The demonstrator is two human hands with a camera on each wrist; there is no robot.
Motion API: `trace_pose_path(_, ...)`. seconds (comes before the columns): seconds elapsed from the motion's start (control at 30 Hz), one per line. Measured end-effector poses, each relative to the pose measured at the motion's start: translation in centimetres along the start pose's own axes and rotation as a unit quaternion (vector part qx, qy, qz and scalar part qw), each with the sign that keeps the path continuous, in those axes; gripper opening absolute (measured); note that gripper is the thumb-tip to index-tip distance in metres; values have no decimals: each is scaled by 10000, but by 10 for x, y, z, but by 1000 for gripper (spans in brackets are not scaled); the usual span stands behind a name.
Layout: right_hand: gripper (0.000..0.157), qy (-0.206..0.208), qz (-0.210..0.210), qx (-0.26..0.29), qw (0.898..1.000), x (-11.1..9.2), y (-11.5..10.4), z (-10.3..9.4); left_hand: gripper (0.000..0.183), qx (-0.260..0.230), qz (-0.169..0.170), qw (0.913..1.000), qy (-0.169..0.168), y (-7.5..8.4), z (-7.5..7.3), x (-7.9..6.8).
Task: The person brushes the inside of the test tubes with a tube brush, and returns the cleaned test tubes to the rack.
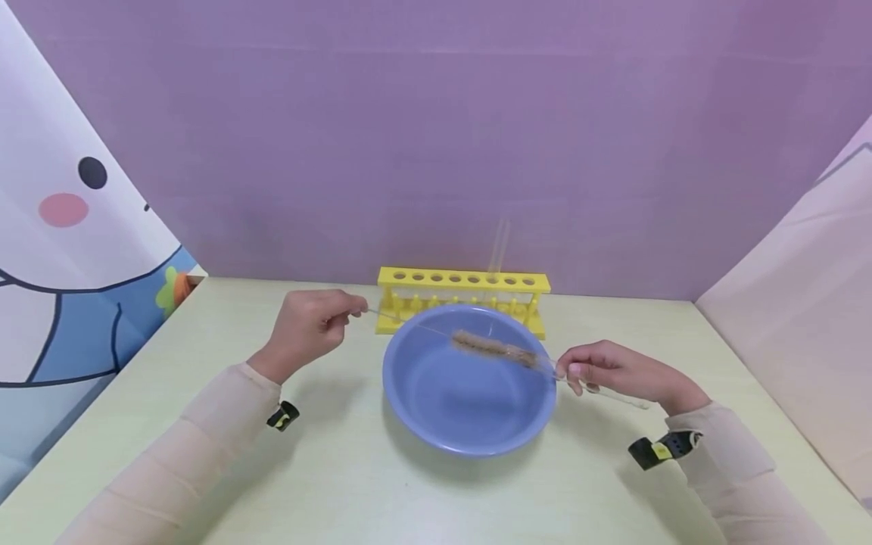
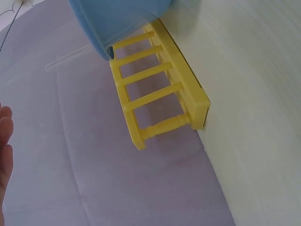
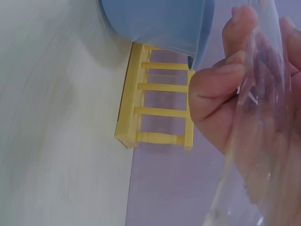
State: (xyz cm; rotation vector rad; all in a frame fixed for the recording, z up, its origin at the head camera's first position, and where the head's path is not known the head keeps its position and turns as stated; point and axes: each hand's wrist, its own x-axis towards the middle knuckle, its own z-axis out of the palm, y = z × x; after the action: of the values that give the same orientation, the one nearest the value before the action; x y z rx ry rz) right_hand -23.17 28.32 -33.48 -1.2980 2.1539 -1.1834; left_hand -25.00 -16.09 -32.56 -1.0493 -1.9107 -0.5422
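My left hand [image 1: 309, 329] pinches the thin wire handle of a test tube brush [image 1: 487, 346]. The brush's brown bristles slant over a blue basin [image 1: 470, 409], their right end at the mouth of a clear glass test tube. In my right hand [image 1: 623, 371], fingers and thumb grip that test tube [image 3: 268, 94], which points down to the right past the basin's rim. Only the fingers' edge of the left hand [image 2: 4, 146] shows in the left wrist view, along with a bit of twisted wire.
Behind the basin stands a yellow test tube rack [image 1: 463, 278], with another clear test tube [image 1: 499, 246] upright in it. The pale table [image 1: 327, 469] ends at a purple backdrop [image 1: 436, 151]. Printed cloth hangs on the left.
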Motion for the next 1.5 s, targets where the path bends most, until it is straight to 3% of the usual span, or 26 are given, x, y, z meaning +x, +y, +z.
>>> trace_pose_path(0.4, 29, -41, -58, 72, 9999, -4, 2, -1, 38, -83, 200, 9994, 271, 1, -2, -2)
trace_pose_path(0.87, 27, -49, 141, 164, 9998, -11, 2, -2, 34, 12, 252, 9993, 264, -4, -6, -4)
trace_pose_path(0.97, 27, -27, 189, 150, 9997, -15, 2, -3, 34, 24, 218, 9993, 311, -7, -7, -4)
trace_pose_path(1.23, 28, 103, 281, 267, 9992, -31, 7, -5, 38, 59, -393, 9973, 612, -18, -17, -14)
trace_pose_path(1.5, 28, 381, 238, 102, 9989, -37, 8, -8, 37, 159, -240, 9975, 652, -23, -23, -21)
